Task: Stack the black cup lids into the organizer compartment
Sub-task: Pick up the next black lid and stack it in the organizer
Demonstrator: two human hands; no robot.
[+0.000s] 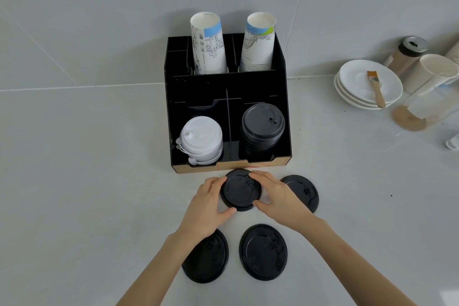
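Nearest lids: two black lids are seen flat on the counter closest to the camera, one (pixel 263 252) in plain view, the other (pixel 207 258) partly hidden under the left forearm.
Right-side lid: a third loose lid (pixel 306 191) is seen flat beside the right wrist, partly covered by it.
Held lid: a fourth lid (pixel 240 190) is found between the hands, just in front of the organizer's front edge; whether it is lifted off the counter cannot be told.
Left hand: the left hand (pixel 207 202) is closed on the lid's left rim, thumb at the near edge.
Right hand: the right hand (pixel 275 194) is closed on the right rim, fingers at the far edge, thumb at the near edge.
Key relation: the black stack (pixel 263 129) is placed in the front right compartment, straight ahead of the held lid and a little right; the right hand is judged nearer to it.
Organizer: the organizer (pixel 285 97) is set against the wall.
Neighbour compartment: white lids (pixel 201 140) are held in the front left compartment.
Back row: two paper cup stacks (pixel 208 42) are stood upright behind.
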